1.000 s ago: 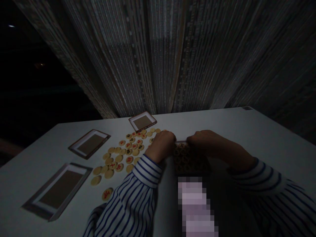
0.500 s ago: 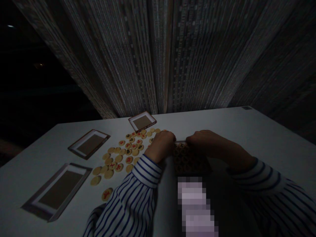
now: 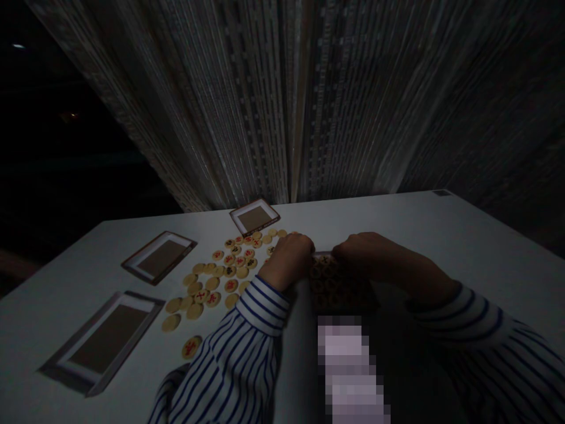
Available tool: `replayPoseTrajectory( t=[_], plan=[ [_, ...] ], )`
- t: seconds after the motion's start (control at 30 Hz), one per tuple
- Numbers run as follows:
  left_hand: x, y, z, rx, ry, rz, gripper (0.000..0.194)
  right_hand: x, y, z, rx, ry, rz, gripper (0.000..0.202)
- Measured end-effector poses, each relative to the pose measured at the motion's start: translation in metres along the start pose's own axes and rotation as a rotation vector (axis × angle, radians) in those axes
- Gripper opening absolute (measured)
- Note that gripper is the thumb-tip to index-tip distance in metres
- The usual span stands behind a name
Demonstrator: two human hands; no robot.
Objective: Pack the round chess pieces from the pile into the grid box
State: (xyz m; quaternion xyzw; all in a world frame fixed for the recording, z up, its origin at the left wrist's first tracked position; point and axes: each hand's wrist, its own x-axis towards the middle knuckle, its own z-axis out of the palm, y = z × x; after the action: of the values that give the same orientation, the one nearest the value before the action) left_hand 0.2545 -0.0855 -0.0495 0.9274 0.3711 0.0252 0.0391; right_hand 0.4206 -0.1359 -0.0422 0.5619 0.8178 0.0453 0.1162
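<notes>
In the middle of the head view a shallow box holds Chinese chess pieces set in rows; its near part lies in deep shadow. My left hand is closed at the far left corner of this box, fingers curled inward. Across from it, my right hand is closed on the far right part of the rim. The fingertips of both hands are mostly hidden. Loose round chess pieces lie scattered left of my left hand, some with red or black characters and some blank side up.
Three flat frame-like trays with brown centres lie on the white table: a near one, a middle one and a far one. One chess piece sits apart beside my left sleeve. A striped curtain hangs behind the table.
Both hands stay in place at the box, and the pieces have not visibly moved. At the far left edge, a dim shape has shifted slightly.
</notes>
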Motion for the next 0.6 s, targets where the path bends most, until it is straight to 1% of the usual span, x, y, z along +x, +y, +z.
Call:
replayPoseTrajectory(
  t=[0.13,0.33,0.6],
  plan=[
    [-0.0012,0.0011,-0.0013,0.011,-0.006,-0.008,0.026,0.0015,0.0013,0.0026,-0.025,-0.008,-0.01,0.017],
    [-0.0014,-0.0001,-0.0001,0.011,0.001,0.006,0.025,0.0011,0.0028,0.0051,-0.042,0.023,-0.029,0.017],
    [-0.001,0.0001,0.0001,-0.003,-0.009,-0.008,0.025,0.0016,0.0039,0.0047,-0.04,0.04,-0.032,0.017]
  ],
)
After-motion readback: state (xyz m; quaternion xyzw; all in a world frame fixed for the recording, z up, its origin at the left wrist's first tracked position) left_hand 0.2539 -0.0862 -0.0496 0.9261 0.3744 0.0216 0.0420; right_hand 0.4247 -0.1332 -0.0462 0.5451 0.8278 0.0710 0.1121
